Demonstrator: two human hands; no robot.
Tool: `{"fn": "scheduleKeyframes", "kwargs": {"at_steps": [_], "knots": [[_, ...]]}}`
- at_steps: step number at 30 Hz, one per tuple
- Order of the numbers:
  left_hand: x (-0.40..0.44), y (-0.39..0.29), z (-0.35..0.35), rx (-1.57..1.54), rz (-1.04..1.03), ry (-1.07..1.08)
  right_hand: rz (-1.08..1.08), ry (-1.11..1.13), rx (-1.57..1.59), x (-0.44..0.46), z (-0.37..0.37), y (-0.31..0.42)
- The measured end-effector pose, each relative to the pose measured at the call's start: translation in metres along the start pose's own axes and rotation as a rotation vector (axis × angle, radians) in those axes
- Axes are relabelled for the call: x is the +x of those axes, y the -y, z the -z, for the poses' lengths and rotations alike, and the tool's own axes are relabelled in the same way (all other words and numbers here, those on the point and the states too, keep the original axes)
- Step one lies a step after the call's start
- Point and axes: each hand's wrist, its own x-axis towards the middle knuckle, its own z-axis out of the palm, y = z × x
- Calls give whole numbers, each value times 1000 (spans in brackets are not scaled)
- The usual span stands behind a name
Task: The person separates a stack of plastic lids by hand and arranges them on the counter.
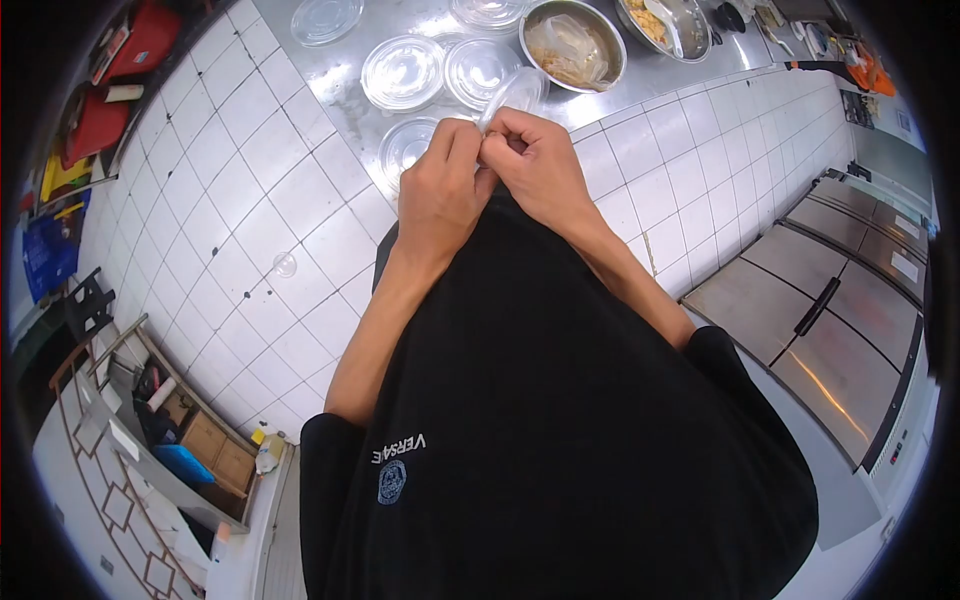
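Note:
My left hand [440, 190] and my right hand [535, 165] meet in front of my chest at the edge of the metal table. Both are closed, with fingertips pinched together. A clear plastic lid [522, 92] stands tilted just beyond the fingers, its near edge between them. The exact grip is partly hidden by my knuckles. Around it on the table lie more round clear plastic lids [402, 73], one of them [408, 147] partly behind my left hand. A steel bowl [612, 35] holding brownish food and a clear plastic bag [565, 45] sits beyond my right hand.
The steel table [335, 75] carries a second bowl [708, 40] with food and a white spoon. A small clear lid [285, 264] lies on the tiled floor [250, 170]. Steel refrigerator doors [845, 350] stand at right, a wooden cabinet [215, 450] at lower left.

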Motion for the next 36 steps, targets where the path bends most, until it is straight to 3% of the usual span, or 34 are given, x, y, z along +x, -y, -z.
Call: {"fn": "scheduleKeyframes", "kwargs": {"at_steps": [7,10,17,24,27,33,36], "knots": [[-2,9,-6,-80,89,35,-13,24,3,10,-3,-25],[-6,8,-5,-224,222,31,-6,52,-19,9,0,-36],[-8,20,-13,-235,204,87,10,68,-76,11,0,-46],[-2,23,-20,-183,158,-8,24,77,-94,19,-1,-31],[0,22,-20,-217,301,61,51,61,-143,23,0,-34],[1,29,-26,-192,174,-4,10,-5,-194,22,-6,-21],[-4,27,-24,-242,332,88,-7,-15,-217,16,-7,-23]]}}
